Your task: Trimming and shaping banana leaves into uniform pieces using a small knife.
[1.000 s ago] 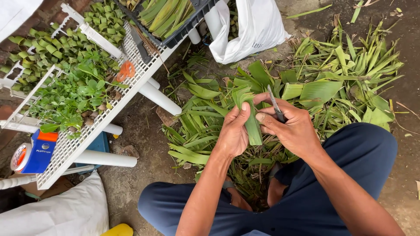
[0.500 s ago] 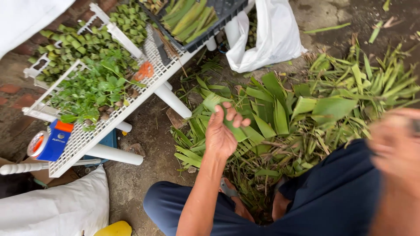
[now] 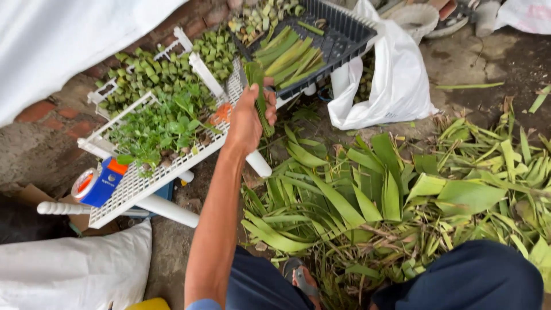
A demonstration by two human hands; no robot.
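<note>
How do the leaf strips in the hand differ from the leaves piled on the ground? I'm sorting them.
The strips are narrow, stacked neatly and gripped upright in the left hand beside the dark crate. The ground leaves are broad, long and lie scattered in all directions, some with brown, dried bits among them. Both are green blades of the same kind of leaf.
</note>
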